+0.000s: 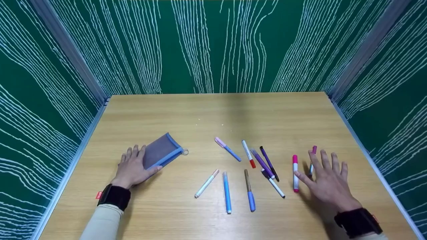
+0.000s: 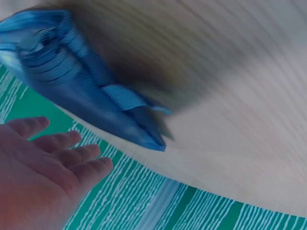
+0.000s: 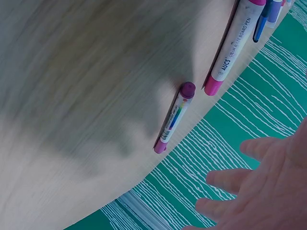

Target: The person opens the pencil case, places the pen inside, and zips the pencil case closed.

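A blue mesh zip pouch (image 1: 160, 150) lies at the left of the table, a ring at its zip end. My left hand (image 1: 134, 169), fingers straight and thumb spread, overlaps the pouch's near side in the head view. In the left wrist view that hand shows beside the pouch (image 2: 91, 91), gripping nothing. On the right, my right hand (image 1: 328, 183) is spread flat above the table, holding nothing. Nearest to it are a pink-capped whiteboard marker (image 1: 295, 175) by the thumb and a smaller purple-capped marker (image 1: 312, 163), partly hidden behind the fingers. Both markers lie below the hand in the right wrist view.
Several pens lie scattered mid-table: a pink-and-blue pen (image 1: 230, 151), red-capped marker (image 1: 249, 155), purple pen (image 1: 262, 163), black pen (image 1: 269, 163), black-capped marker (image 1: 276, 186), white pen (image 1: 206, 184), light-blue pen (image 1: 227, 193) and gold-and-blue pen (image 1: 250, 196). Green walls (image 1: 287, 26) enclose the table.
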`<state>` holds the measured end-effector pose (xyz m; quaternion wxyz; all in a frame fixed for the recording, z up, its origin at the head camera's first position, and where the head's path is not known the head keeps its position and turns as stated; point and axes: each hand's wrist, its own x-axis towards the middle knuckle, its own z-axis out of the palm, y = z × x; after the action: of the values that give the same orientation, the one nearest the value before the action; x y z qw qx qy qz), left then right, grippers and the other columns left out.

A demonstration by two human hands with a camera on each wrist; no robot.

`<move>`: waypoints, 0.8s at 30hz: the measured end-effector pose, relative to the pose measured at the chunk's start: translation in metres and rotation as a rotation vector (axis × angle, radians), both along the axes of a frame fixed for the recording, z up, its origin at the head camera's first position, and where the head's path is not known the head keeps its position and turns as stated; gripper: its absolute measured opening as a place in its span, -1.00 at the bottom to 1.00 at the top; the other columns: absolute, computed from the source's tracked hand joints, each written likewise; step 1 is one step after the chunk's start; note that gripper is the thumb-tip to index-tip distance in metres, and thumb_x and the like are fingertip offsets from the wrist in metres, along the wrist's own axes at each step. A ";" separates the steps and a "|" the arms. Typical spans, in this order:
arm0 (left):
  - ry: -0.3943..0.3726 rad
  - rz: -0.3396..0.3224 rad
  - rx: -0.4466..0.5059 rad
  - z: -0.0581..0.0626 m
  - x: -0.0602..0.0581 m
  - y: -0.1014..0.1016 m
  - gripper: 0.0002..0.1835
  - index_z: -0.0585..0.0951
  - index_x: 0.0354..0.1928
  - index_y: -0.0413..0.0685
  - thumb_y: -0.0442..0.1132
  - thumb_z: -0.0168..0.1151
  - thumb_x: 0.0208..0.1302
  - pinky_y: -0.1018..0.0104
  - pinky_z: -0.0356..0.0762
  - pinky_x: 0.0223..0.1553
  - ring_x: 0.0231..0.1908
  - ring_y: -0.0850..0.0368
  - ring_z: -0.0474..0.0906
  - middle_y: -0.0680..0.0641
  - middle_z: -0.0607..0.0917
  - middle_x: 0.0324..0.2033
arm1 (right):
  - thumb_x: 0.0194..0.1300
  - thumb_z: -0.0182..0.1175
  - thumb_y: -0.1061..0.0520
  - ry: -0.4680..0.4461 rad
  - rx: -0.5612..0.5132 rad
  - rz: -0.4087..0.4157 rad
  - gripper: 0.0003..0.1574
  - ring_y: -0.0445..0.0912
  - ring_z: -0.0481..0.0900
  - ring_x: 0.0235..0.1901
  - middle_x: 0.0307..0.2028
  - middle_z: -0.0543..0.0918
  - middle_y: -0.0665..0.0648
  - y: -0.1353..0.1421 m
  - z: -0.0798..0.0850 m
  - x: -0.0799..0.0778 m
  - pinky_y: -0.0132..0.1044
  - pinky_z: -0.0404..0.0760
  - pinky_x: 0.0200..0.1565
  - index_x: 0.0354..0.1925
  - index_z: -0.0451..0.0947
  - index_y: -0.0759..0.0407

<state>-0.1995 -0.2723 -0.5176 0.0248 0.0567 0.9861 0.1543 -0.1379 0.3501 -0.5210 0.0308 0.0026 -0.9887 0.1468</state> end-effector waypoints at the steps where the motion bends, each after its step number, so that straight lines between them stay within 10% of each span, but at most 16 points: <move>1: -0.006 0.001 0.000 -0.001 0.000 -0.001 0.22 0.10 0.56 -0.31 0.49 0.24 0.19 -0.39 -0.18 0.45 0.50 -0.55 -0.12 -0.51 0.06 0.51 | 0.41 -0.02 -0.55 0.001 0.000 0.001 0.23 0.51 -0.51 0.49 0.52 -0.17 0.59 0.000 0.000 0.000 0.41 -0.69 0.31 0.64 -0.18 0.13; 12: -0.048 0.016 0.016 -0.008 -0.004 -0.005 0.24 0.08 0.57 -0.31 0.47 0.28 0.16 -0.39 -0.17 0.44 0.45 -0.57 0.01 -0.52 0.08 0.49 | 0.41 0.04 -0.51 0.034 0.003 0.023 0.21 0.55 -0.39 0.49 0.50 -0.10 0.61 0.000 0.002 0.001 0.45 -0.60 0.33 0.64 -0.14 0.12; 24: 0.027 0.015 -0.021 -0.008 0.002 0.002 0.19 0.28 0.47 -0.35 0.44 0.39 0.06 -0.36 0.34 0.21 0.22 -0.45 0.37 -0.48 0.44 0.25 | 0.41 0.03 -0.51 0.029 -0.010 0.029 0.22 0.56 -0.40 0.48 0.51 -0.11 0.60 0.001 -0.001 0.001 0.41 -0.68 0.32 0.63 -0.15 0.13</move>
<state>-0.1976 -0.2704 -0.5256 0.0109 0.0509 0.9883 0.1433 -0.1365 0.3511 -0.5221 0.0432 0.0188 -0.9872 0.1523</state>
